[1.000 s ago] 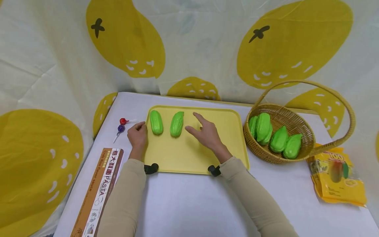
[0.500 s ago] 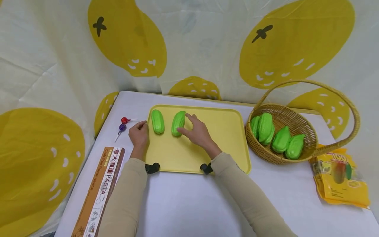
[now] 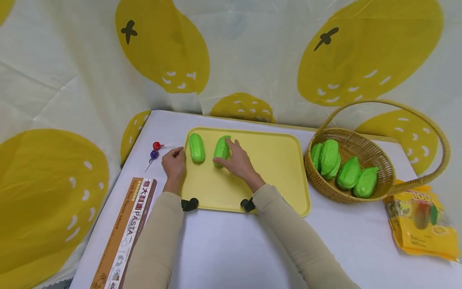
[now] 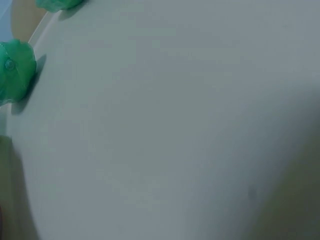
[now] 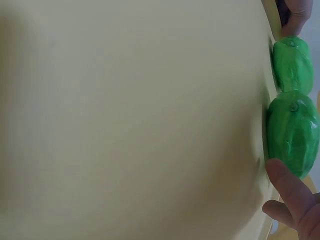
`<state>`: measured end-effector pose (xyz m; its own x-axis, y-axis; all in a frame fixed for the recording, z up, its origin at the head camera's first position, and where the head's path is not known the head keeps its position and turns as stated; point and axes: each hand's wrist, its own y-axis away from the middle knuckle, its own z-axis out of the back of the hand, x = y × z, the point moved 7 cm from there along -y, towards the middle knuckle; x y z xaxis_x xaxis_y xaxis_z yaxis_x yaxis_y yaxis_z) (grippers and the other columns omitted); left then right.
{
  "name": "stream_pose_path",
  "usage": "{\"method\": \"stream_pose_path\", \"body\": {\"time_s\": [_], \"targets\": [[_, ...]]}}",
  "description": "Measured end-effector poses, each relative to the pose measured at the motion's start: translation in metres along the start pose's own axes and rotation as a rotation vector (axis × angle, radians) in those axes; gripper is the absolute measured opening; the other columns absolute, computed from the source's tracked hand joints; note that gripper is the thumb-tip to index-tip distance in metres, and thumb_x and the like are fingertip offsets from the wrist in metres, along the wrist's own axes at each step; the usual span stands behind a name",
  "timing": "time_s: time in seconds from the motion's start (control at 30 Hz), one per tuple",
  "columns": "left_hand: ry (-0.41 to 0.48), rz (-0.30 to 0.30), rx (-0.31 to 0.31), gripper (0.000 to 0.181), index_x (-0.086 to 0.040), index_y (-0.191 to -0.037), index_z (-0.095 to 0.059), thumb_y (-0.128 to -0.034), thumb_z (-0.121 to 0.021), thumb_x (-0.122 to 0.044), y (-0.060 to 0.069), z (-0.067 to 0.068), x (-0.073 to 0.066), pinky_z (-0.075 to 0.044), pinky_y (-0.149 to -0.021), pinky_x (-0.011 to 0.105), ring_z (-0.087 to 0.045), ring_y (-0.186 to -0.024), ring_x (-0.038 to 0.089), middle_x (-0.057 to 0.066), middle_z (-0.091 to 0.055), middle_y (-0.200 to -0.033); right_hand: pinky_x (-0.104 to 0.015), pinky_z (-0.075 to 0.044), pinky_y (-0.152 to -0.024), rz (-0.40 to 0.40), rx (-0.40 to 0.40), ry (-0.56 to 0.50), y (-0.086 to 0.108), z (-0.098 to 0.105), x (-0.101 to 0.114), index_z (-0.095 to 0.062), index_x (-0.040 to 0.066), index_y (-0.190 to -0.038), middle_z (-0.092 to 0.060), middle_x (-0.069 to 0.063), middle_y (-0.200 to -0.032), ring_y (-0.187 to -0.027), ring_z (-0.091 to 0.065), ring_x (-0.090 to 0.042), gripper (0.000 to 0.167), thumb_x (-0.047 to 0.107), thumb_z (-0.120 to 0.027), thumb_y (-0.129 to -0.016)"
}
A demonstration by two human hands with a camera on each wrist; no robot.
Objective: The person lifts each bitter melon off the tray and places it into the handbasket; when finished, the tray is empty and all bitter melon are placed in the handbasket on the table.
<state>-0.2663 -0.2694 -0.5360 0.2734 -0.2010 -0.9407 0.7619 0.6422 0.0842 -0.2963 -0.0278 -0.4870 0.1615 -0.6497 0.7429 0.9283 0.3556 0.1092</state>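
Note:
Two glossy, long green ridged fruits lie side by side on the left part of a yellow tray. My right hand is at the right-hand green fruit, its thumb across the fruit's near end and its forefinger by the far right side. The right wrist view shows one fingertip touching the green fruit; the fingers look fairly straight. The left green fruit lies near my left hand, whose curled fingers hold the tray's left rim. Its fingertips are partly hidden.
A wicker basket with a tall handle and several green ridged fruits stands right of the tray. Beside it lies a yellow snack bag. Two lollipops and a long pasta box lie to the left.
My right hand has moved left across the tray to the right-hand green fruit. The left hand stays at the tray's rim. The whole head view has shifted slightly.

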Motion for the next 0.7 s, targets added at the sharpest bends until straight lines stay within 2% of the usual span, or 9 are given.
{"method": "stream_pose_path", "body": {"time_s": [0.47, 0.7], "targets": [[0.001, -0.002, 0.001, 0.027, -0.002, -0.117, -0.076, -0.0953, -0.061, -0.011, -0.001, -0.002, 0.001, -0.052, -0.099, 0.042, -0.066, -0.112, 0.031, 0.018, -0.074, -0.118, -0.060, -0.040, -0.114, -0.011, 0.024, 0.013, -0.006, -0.013, -0.003, -0.023, 0.017, -0.164, -0.008, -0.032, -0.168, -0.144, -0.035, -0.056, 0.096, 0.041, -0.078, -0.089], [0.011, -0.003, 0.004, 0.027, -0.002, -0.117, -0.076, -0.0959, -0.060, -0.010, -0.001, -0.001, 0.001, -0.052, -0.099, 0.042, -0.066, -0.112, 0.030, 0.019, -0.074, -0.119, -0.059, -0.040, -0.115, -0.018, 0.015, 0.023, -0.007, -0.016, -0.002, -0.023, 0.018, -0.164, -0.009, -0.030, -0.168, -0.145, -0.036, -0.053, 0.093, 0.037, -0.077, -0.091]]}}
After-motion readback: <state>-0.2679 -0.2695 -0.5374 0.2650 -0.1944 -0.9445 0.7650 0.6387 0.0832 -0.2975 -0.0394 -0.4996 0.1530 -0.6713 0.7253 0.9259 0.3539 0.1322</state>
